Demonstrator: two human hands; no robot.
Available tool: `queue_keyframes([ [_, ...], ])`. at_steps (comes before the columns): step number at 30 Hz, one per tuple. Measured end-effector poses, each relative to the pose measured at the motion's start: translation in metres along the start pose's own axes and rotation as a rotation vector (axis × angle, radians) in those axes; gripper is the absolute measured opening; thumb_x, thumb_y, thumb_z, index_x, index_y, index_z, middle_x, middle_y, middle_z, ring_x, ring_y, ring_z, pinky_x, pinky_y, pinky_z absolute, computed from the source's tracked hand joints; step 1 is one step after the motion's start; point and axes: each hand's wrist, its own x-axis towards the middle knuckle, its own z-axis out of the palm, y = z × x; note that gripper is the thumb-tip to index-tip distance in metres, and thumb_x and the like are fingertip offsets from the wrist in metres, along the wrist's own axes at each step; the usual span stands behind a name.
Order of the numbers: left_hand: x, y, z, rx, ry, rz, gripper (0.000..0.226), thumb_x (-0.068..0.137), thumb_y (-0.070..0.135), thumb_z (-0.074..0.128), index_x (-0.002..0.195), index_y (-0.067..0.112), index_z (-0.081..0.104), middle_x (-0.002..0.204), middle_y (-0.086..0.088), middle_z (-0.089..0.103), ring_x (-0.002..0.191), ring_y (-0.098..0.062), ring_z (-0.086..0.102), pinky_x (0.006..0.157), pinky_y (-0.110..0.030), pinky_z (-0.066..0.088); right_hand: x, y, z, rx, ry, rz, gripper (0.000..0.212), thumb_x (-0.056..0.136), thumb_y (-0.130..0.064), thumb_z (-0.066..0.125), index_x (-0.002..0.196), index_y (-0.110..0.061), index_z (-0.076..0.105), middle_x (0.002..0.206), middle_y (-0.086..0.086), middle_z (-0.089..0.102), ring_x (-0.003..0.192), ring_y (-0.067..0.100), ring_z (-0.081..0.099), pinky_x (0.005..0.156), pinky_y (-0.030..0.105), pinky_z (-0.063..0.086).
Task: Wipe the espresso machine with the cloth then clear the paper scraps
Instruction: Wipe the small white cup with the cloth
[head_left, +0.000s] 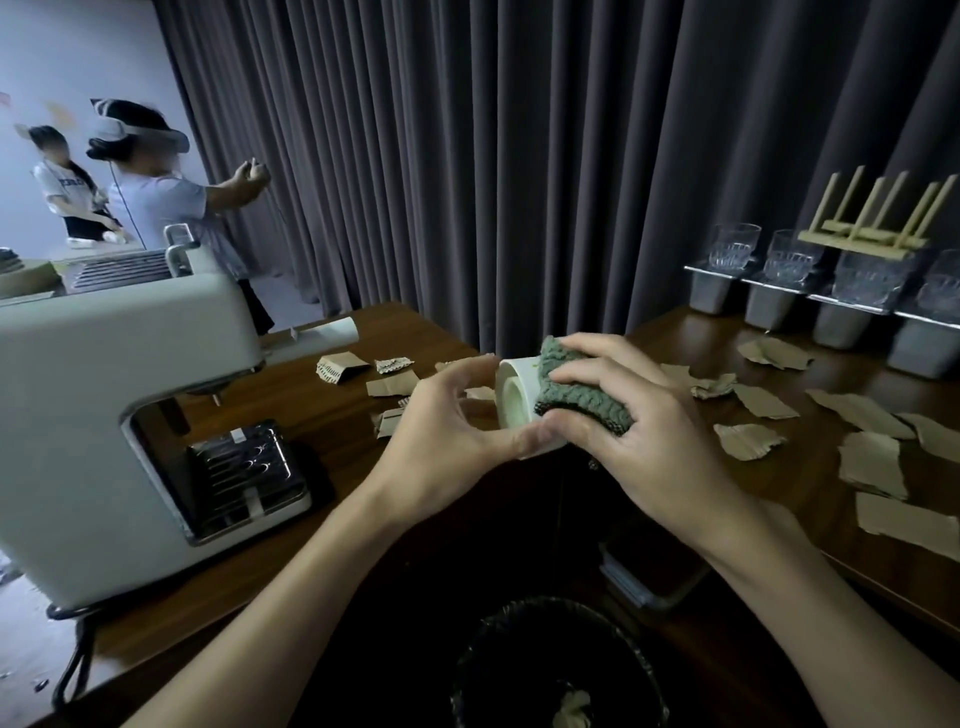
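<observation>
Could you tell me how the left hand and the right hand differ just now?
The left hand pinches the white round part with bare fingers; the right hand holds the green cloth against it. The left hand grips the part's open end, the right hand covers its side. Both hold the same part.

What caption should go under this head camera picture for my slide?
Left hand holds a white part; right hand holds a cloth against it, scraps around.

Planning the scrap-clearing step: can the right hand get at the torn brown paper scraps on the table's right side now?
Probably yes: the torn brown paper scraps lie uncovered beside the right hand, nothing between. But it grips the green knitted cloth.
</observation>
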Motion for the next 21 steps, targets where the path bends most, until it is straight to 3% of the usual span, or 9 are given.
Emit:
queue_keyframes([
  [2,0.002,-0.003,-0.002,0.017,-0.012,-0.001,0.082,0.067,0.038,0.090,0.138,0.012,0.058,0.125,0.007,0.069,0.109,-0.001,0.066,0.092,-0.022,0.054,-0.001,0.003,0.004,-0.002,-0.012,-0.028,0.032,0.091,-0.029,0.065,0.112,-0.005,0.070,0.129,0.002,0.057,0.122,0.008,0.053,0.100,0.015,0.040],
  [5,0.001,-0.009,-0.005,0.065,-0.031,0.001,0.094,0.061,0.052,0.089,0.141,0.015,0.056,0.134,0.007,0.064,0.119,-0.002,0.062,0.103,-0.029,0.051,0.002,0.004,0.008,-0.024,-0.024,-0.055,0.022,0.091,-0.017,0.063,0.108,-0.007,0.073,0.130,0.003,0.058,0.124,0.015,0.053,0.103,0.027,0.044],
  [8,-0.001,-0.013,-0.009,0.111,-0.080,-0.014,0.098,0.062,0.050,0.091,0.146,0.020,0.050,0.140,0.010,0.059,0.127,-0.002,0.055,0.108,-0.041,0.049,0.013,0.005,0.006,0.068,-0.096,0.026,0.016,0.089,-0.010,0.069,0.103,-0.010,0.075,0.129,-0.002,0.059,0.122,0.011,0.054,0.102,0.023,0.044],
  [11,-0.003,-0.012,-0.009,0.112,-0.115,-0.011,0.099,0.065,0.036,0.093,0.150,0.022,0.045,0.140,0.014,0.057,0.128,0.004,0.052,0.110,-0.040,0.048,0.022,0.009,0.005,0.167,-0.139,0.144,0.014,0.090,-0.017,0.069,0.102,-0.015,0.076,0.128,-0.006,0.058,0.121,0.008,0.054,0.101,0.020,0.043],
  [14,0.000,-0.014,-0.012,0.089,-0.092,-0.006,0.107,0.061,0.043,0.090,0.153,0.020,0.039,0.145,0.011,0.054,0.132,0.001,0.050,0.112,-0.041,0.045,0.022,0.012,0.006,0.333,-0.222,0.218,0.024,0.088,-0.028,0.066,0.109,-0.020,0.074,0.133,-0.007,0.056,0.124,0.004,0.053,0.100,0.015,0.042],
  [16,0.000,-0.017,-0.014,0.070,-0.099,-0.016,0.109,0.059,0.046,0.087,0.153,0.020,0.037,0.147,0.012,0.051,0.133,0.001,0.049,0.112,-0.041,0.045,0.019,0.012,0.009,0.414,-0.263,0.244,0.028,0.086,-0.026,0.066,0.113,-0.020,0.072,0.135,-0.007,0.055,0.125,0.002,0.052,0.097,0.012,0.041],
  [21,0.001,-0.026,-0.017,0.018,-0.138,-0.048,0.090,0.072,0.021,0.086,0.150,0.016,0.043,0.142,0.005,0.057,0.131,-0.003,0.054,0.113,-0.039,0.044,0.012,0.013,0.025,0.368,-0.114,0.213,0.029,0.085,-0.021,0.069,0.113,-0.017,0.072,0.133,-0.002,0.056,0.124,0.006,0.053,0.094,0.011,0.040],
])
